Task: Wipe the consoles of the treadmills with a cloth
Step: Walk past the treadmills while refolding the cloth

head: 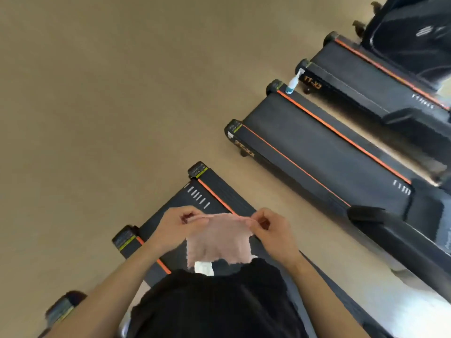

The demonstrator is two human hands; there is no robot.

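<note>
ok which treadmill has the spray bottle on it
The treadmill just right of the one under the cloth: the spray bottle stands on its far corner, beside the orange stripe. No other deck carries one.

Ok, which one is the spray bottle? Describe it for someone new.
Start from the treadmill just right of the one the person stands over. Follow its far orange stripe to the rear corner, where the spray bottle stands. It is the only small white and teal thing among black decks.
</note>
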